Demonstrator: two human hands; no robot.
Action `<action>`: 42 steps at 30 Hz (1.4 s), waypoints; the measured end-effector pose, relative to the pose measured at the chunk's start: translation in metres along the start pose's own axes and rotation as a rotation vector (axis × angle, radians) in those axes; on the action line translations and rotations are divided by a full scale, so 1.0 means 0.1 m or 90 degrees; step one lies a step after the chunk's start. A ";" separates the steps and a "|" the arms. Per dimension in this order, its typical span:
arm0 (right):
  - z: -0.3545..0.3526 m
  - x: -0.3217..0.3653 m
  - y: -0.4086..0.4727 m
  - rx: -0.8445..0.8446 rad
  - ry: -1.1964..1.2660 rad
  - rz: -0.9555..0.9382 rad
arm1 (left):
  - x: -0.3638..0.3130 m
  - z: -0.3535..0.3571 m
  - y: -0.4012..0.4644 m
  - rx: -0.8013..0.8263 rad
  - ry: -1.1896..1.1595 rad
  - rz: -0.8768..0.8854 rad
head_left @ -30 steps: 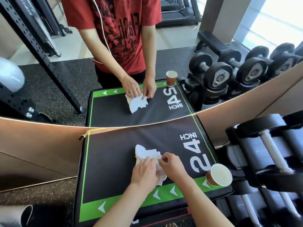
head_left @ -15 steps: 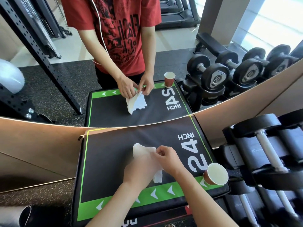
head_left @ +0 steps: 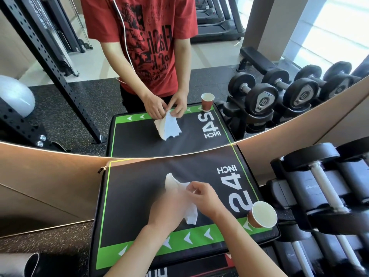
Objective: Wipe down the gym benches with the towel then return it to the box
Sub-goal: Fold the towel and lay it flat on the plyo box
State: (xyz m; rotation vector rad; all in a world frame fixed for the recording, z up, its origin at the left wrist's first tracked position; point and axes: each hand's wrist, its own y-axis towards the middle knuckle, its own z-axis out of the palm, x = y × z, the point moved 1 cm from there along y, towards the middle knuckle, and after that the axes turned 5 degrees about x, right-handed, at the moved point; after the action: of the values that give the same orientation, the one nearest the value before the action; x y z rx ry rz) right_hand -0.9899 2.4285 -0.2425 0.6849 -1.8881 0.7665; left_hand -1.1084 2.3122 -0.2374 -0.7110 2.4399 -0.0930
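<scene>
A white towel (head_left: 173, 182) is lifted off the black and green padded box top (head_left: 135, 196) marked "24 INCH". My left hand (head_left: 169, 208) grips the towel from the left, and its lower corner hangs out beneath that hand. My right hand (head_left: 201, 196) pinches the towel's upper edge from the right. Both hands hover over the middle of the pad. A mirror behind the pad repeats the scene.
A brown paper cup (head_left: 261, 214) stands on the pad's near right corner. A rack of dumbbells (head_left: 323, 196) fills the right side. The mirror (head_left: 60, 96) rises straight behind the pad. A dark rolled object (head_left: 24, 264) lies at the lower left on the floor.
The towel has been raised off the pad and gathered between both hands. My hands have drawn slightly closer together and upward.
</scene>
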 end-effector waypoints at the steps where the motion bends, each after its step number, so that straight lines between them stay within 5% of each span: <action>1: -0.01 0.02 0.00 -0.004 0.001 0.003 | 0.01 -0.04 0.00 -0.011 0.003 -0.006; 10: 0.27 -0.22 0.03 -0.016 -0.226 0.233 | 0.54 -0.65 -0.05 -0.065 0.097 -0.148; 22: 0.42 -0.25 0.08 -0.069 -0.378 0.187 | 1.07 -0.76 -0.19 -0.050 0.099 -0.262; 28: 0.27 -0.35 0.10 -0.107 -0.301 0.230 | 1.22 -0.80 -0.17 -0.101 0.043 -0.317; 32: 0.50 -0.31 0.11 -0.075 -0.290 0.209 | 1.16 -0.70 -0.15 -0.126 0.125 -0.249; 36: 0.66 -0.28 0.10 -0.058 -0.280 0.203 | 1.19 -0.48 -0.13 -0.024 0.162 -0.115; 42: 0.49 -0.30 0.11 -0.063 -0.329 0.222 | 1.29 -0.31 -0.22 0.064 0.205 -0.060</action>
State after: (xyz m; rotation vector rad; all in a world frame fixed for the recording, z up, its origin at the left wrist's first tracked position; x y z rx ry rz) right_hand -1.0139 2.4023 -0.2891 0.5275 -2.5455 0.7499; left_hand -1.2032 2.2244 -0.2743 -0.8177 2.6801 -0.3928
